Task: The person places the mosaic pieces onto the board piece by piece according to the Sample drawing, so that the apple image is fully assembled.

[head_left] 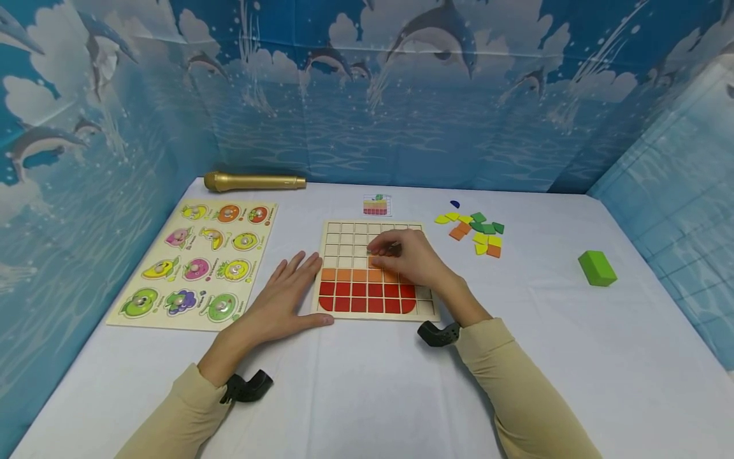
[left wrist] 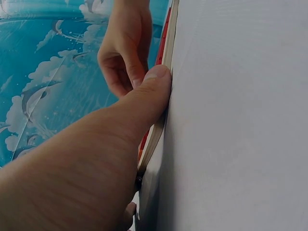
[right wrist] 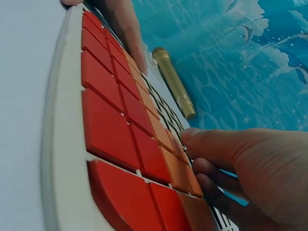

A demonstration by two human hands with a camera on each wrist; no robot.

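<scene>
A wooden grid board lies in front of me, with two rows of red tiles and a row of orange tiles filling its near part. My right hand is over the board, thumb and fingers curled at an orange square tile just beyond the orange row. In the right wrist view the thumb tip is right at that tile's edge. My left hand spreads flat at the board's left side. Its thumb lies along the near edge, fingertips by the left edge.
Loose yellow, green and orange tiles and a dark blue half-round piece lie right of the board. A small picture card is behind it. A fruit puzzle board lies left, a gold microphone behind, a green block far right.
</scene>
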